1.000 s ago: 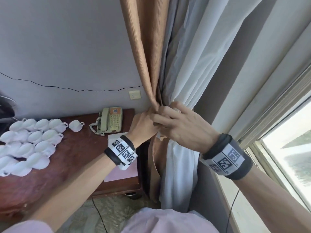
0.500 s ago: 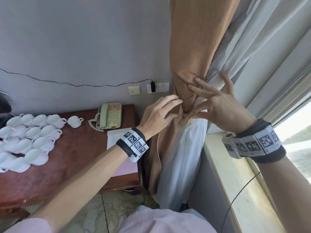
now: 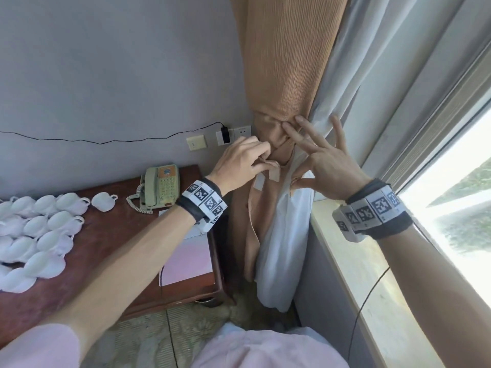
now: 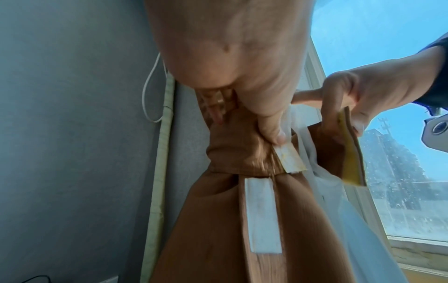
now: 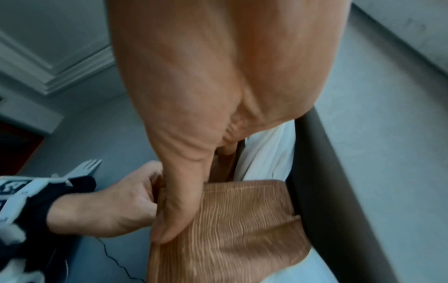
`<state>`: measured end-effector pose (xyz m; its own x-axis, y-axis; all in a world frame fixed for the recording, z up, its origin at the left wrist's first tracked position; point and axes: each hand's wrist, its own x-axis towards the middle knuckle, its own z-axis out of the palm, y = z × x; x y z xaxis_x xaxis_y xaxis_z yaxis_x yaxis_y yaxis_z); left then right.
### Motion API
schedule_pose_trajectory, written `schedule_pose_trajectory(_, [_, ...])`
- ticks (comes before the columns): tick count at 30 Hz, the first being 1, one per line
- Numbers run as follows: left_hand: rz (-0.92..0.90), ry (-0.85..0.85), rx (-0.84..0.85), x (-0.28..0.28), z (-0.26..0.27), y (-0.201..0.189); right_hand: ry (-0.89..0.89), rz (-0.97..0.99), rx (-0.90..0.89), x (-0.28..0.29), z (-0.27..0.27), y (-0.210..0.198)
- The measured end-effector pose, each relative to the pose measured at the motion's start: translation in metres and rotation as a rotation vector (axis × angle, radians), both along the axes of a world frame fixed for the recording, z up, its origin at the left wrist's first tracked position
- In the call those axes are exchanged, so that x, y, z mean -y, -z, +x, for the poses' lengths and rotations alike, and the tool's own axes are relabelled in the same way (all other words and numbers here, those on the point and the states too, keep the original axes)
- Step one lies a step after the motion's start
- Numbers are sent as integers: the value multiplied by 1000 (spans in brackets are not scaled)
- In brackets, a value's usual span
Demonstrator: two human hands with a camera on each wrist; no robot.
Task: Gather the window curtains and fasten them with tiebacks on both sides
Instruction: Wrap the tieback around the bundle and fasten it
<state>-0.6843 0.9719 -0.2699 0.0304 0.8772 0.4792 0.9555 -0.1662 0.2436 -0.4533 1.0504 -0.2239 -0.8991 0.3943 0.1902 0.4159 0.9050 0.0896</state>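
Note:
The tan curtain (image 3: 287, 65) hangs gathered in the corner with a white sheer curtain (image 3: 284, 235) beside it. A tan tieback (image 3: 273, 123) wraps the bundle at its waist. My left hand (image 3: 255, 160) pinches one tieback end, whose white fastening strip (image 4: 289, 159) shows under the thumb. A second white strip (image 4: 261, 214) lies on the cloth below. My right hand (image 3: 305, 166) pinches the other tieback end (image 4: 349, 149) between thumb and forefinger, its other fingers spread against the bundle. In the right wrist view the thumb lies on this ribbed end (image 5: 237, 220).
A wooden desk (image 3: 111, 251) at the left carries a telephone (image 3: 159, 185), several white cups (image 3: 39, 227) and pink paper (image 3: 186, 261). Wall sockets with a plugged charger (image 3: 225, 134) sit behind the curtain. The windowsill (image 3: 353, 274) and window (image 3: 451, 197) run along the right.
The bundle and both hands now sit further right in view. My left fingers have curled from straight onto the tieback end. My right thumb and forefinger have closed on the other end.

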Motion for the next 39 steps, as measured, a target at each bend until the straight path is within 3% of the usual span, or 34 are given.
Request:
schedule_pose_trajectory(4, [-87, -42, 43, -4, 11, -11, -42, -57, -77, 7, -10, 7])
schedule_pose_trajectory(9, [-187, -96, 317, -7, 9, -14, -31, -133, -256, 8, -19, 22])
schedule_pose_trajectory(17, [-224, -17, 350, 15, 3, -25, 8, -300, -457, 13, -31, 32])
schedule_pose_trajectory(22, [-288, 45, 307, 36, -11, -29, 35, -288, -478, 9, -37, 32])
schedule_pose_trajectory(27, [-237, 19, 240, 37, -14, -29, 55, -227, -428, 12, -50, 30])
schedule_pose_trajectory(34, [47, 28, -76, 43, -1, -20, 52, -40, -375, 15, -53, 28])
schedule_pose_trajectory(39, [64, -27, 100, 39, 2, -26, -16, -141, -424, 20, -46, 37])
